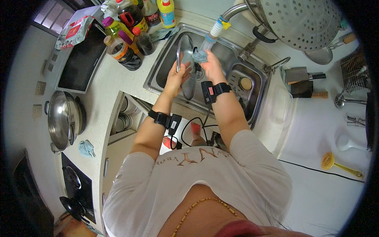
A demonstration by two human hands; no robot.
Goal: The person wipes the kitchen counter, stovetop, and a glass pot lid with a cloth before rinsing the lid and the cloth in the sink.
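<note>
Over the left basin of a stainless steel sink (161, 69), my left hand (177, 75) grips a glass pot lid (187, 84) by its metal rim. The lid is tilted nearly on edge, its knob facing right. My right hand (211, 63) holds a wet, pale blue cloth (200, 55) close to the lid's knob. Just above that cloth is the faucet's white and blue extension nozzle (213, 32), with what looks like water coming from it. Part of the basin floor and the drain is hidden behind the lid and my hands.
Sauce and oil bottles (121, 54) crowd the counter left of the sink. A steel wok (60, 120) stands farther left, near a crumpled cloth (86, 148). A perforated steamer (299, 23) hangs at upper right. Cables from my wrist bands (211, 91) dangle before the sink.
</note>
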